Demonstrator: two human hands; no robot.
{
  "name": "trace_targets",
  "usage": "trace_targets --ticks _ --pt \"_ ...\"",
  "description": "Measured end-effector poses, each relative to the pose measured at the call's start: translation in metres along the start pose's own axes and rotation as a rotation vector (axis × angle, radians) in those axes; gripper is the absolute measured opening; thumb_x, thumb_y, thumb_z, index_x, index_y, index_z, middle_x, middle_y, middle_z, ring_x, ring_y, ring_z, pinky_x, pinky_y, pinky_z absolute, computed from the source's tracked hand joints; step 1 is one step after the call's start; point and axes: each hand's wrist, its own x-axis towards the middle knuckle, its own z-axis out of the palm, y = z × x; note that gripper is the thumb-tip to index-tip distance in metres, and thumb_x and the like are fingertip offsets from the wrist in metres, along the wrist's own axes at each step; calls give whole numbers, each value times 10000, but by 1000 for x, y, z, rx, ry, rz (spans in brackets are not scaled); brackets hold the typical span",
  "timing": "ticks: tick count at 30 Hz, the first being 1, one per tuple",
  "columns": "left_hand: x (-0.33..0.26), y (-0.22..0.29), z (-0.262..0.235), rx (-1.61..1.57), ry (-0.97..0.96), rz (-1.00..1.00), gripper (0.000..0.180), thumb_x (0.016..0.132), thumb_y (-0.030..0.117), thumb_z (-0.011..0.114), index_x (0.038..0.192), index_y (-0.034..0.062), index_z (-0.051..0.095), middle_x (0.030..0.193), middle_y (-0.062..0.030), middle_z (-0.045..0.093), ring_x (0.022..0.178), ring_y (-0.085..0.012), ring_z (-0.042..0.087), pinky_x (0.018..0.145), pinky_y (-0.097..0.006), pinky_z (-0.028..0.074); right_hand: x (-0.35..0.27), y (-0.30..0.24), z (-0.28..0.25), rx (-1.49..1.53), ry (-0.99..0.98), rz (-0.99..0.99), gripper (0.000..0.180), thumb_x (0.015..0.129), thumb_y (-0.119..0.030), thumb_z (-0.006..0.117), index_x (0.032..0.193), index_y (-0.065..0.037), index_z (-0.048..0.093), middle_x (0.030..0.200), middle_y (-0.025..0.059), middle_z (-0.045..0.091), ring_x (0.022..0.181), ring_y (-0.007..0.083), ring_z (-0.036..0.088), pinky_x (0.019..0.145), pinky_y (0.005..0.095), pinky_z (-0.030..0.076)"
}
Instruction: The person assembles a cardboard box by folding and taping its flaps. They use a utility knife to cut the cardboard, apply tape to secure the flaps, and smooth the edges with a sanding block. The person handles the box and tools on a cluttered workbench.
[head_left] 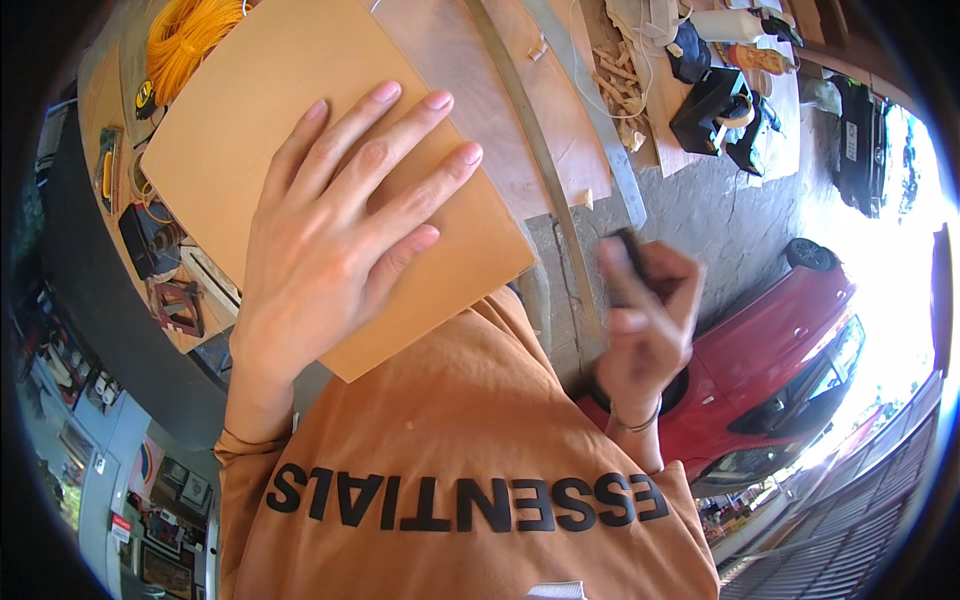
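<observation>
A tan rectangular board [250, 110], perhaps card or leather, lies at an angle in front of me, its near corner close to my orange shirt. My left hand [340, 215] rests flat on it, fingers spread and pointing away. To the right of the board, my right hand [650, 310] is raised with its fingers closed round a small dark object [628, 255]. Motion blurs that hand, so the object's kind cannot be made out. It is apart from the board.
Two long metal strips, one a steel ruler [590, 100], cross the worktable on the right. Beyond them are a black tape dispenser [705, 110] and wood scraps [620, 85]. Orange rope [190, 45] and a tape measure [145, 97] lie at left. A red car [770, 370] is parked at right.
</observation>
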Motion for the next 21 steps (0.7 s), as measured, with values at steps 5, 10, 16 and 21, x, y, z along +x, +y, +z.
trace_targets --ticks 5,10,16,21 --pt "-3 20 0 -54 -122 120 441 982 440 576 1398 331 674 1632 -97 413 1482 -368 383 1196 -577 315 -19 46 7 933 325 545 550 1115 -419 459 1286 75 633 1329 212 617 964 231 604 851 376 479" --pt "5 13 2 2 -74 134 482 1023 553 477 1391 320 685 1615 -135 429 1456 -383 401 1179 -570 323 -36 65 21 1476 295 814 579 1129 -467 366 1365 21 569 1326 223 643 925 249 627 838 371 461" --pt "6 13 -2 44 -78 105 522 1017 591 469 1360 283 713 1588 -152 464 1418 -404 448 1169 -561 340 -43 68 29 1838 233 864 613 1104 -523 371 1421 -20 518 1335 235 643 901 287 697 684 387 519" --pt "7 16 -2 88 -69 116 520 1014 579 496 1356 255 716 1570 -132 495 1423 -380 462 1164 -551 361 -38 58 26 1448 235 808 513 1058 -362 568 1379 33 510 1317 297 629 903 329 739 656 371 595"
